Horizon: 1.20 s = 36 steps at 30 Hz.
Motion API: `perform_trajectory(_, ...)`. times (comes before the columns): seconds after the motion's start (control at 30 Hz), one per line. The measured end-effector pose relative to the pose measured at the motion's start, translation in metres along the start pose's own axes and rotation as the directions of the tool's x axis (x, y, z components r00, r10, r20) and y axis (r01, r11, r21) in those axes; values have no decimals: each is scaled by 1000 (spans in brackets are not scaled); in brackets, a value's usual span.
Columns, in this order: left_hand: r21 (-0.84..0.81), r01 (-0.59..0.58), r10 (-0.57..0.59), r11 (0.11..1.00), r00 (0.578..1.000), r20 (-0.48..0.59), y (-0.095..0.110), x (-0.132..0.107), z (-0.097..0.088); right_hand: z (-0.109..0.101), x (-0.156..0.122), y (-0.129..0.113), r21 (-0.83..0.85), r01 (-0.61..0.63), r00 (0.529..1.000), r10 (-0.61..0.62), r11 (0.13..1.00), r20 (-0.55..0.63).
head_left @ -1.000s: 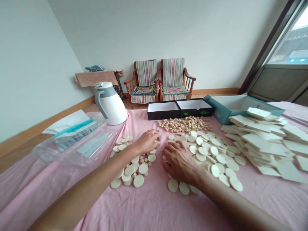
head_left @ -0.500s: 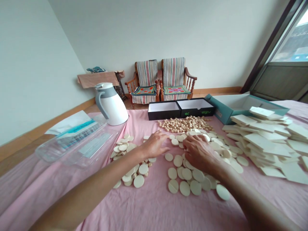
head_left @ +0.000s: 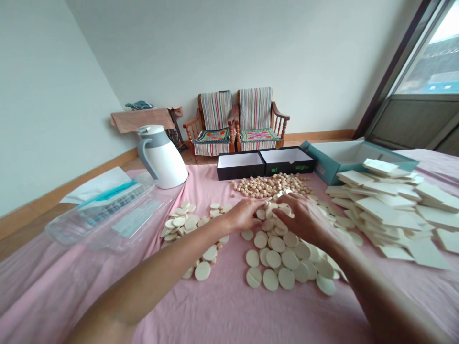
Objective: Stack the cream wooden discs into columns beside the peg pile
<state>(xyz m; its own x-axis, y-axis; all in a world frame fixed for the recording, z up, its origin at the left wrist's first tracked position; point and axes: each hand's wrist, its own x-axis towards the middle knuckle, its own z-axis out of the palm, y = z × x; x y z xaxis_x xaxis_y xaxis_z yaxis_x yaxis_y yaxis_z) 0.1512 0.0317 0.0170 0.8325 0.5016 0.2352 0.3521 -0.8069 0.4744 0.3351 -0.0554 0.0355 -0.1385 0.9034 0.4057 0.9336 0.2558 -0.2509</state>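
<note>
Pale round discs (head_left: 279,260) lie spread over the pink cloth (head_left: 222,310) in front of me, with a second smaller group of discs (head_left: 181,223) to the left. My left hand (head_left: 244,215) and my right hand (head_left: 301,215) meet over the far part of the middle heap. Both have their fingers curled onto a small bunch of discs (head_left: 272,210) gathered between them. Just beyond lies a heap of small tan round pieces (head_left: 267,185).
A white jug (head_left: 161,156) stands at back left, beside a clear plastic box (head_left: 103,215). Two open black boxes (head_left: 265,162) and a teal box (head_left: 344,155) sit at the back. Pale square tiles (head_left: 394,205) pile up on the right. Two chairs stand by the wall.
Both hands have moved away from me and towards each other, from lying on separate heaps to meeting over a bunch of discs. The discs nearest me are now uncovered.
</note>
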Motion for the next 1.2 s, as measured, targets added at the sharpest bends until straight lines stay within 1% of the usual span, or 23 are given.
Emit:
perform_trajectory(0.03,2,17,-17,1000,1000,2,0,-2,-5,-1,0,-4,27,2,1000,-1,1000,-15)
perform_trajectory(0.1,26,78,-77,997,996,-52,-2,-11,-18,-4,-3,-19,95,41,999,-41,995,-1)
perform_trajectory(0.13,38,112,-108,993,989,-98,-3,-17,-24,-5,-5,-29,132,81,996,-85,988,25)
perform_trajectory(0.17,41,147,-140,988,981,-137,-3,-23,-30,-5,-8,-40,167,135,986,-150,977,79)
perform_trajectory(0.2,34,184,-176,982,970,-165,-4,-30,-36,-5,-12,-51,191,193,969,-218,962,120)
perform_trajectory(0.27,6,248,-242,969,949,-202,-4,-43,-43,0,-19,-71,215,308,907,-355,927,228)
perform_trajectory(0.33,-16,288,-285,957,934,-216,-1,-56,-48,7,-25,-84,206,379,858,-426,902,288)
perform_trajectory(0.37,-22,299,-296,954,930,-217,1,-63,-49,11,-27,-87,181,397,847,-435,900,306)
perform_trajectory(0.4,-26,306,-304,952,928,-214,3,-69,-50,14,-28,-88,145,405,846,-430,903,316)
perform_trajectory(0.47,-32,314,-313,949,924,-219,9,-82,-52,17,-29,-87,58,394,862,-391,917,324)
perform_trajectory(0.53,-33,321,-319,946,915,-247,14,-94,-53,15,-28,-82,-9,359,885,-337,933,321)
perform_trajectory(0.57,-33,324,-321,945,909,-266,15,-100,-54,12,-26,-78,-16,340,892,-317,940,324)
perform_trajectory(0.63,-26,334,-325,942,892,-313,16,-112,-55,2,-21,-70,24,299,893,-288,954,345)
perform_trajectory(0.7,-21,338,-324,941,880,-348,14,-122,-56,-8,-11,-56,86,240,895,-255,967,367)
perform_trajectory(0.73,-22,339,-324,941,874,-363,12,-126,-56,-12,-4,-46,94,196,909,-217,976,355)
perform_trajectory(0.77,-28,339,-324,941,868,-377,9,-129,-55,-14,5,-35,67,141,932,-155,988,327)
perform_trajectory(0.83,-52,339,-331,939,855,-399,4,-134,-54,-14,24,-8,-38,44,965,-33,998,262)
perform_trajectory(0.87,-67,342,-339,937,847,-410,1,-135,-54,-12,34,6,-104,-3,972,28,995,235)
perform_trajectory(0.93,-93,351,-356,932,834,-422,-4,-137,-52,-4,51,31,-177,-53,972,91,983,217)
perform_trajectory(1.03,-108,352,-364,930,830,-422,-9,-139,-50,12,63,54,-166,-26,957,73,986,281)
perform_trajectory(1.1,-109,345,-358,932,832,-424,-10,-140,-49,20,64,61,-149,10,950,37,989,311)
perform_trajectory(1.2,-103,335,-345,937,830,-438,-11,-140,-50,24,57,65,-155,31,953,18,987,302)
